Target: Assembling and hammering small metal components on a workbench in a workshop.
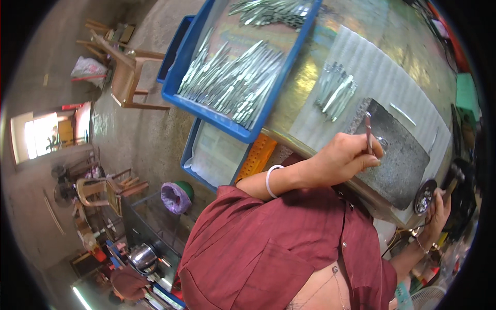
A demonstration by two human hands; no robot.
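Left hand (345, 155) pinches a slim reddish-handled metal tool (368, 133) upright against the grey stone slab (400, 165) on the workbench. Right hand (438, 209) is closed around a dark hammer (454, 178), held beside the slab's edge. Risk: fingers lie close to the striking point; a glancing blow could catch them or throw the tool.

A blue tray (178, 93) holds rows of grey metal blades (232, 77) — a second blue tray (188, 155) lies below it, beside an orange crate (257, 155). On the concrete floor stand wooden chairs (126, 72) — a purple bag (174, 198) sits lower down.
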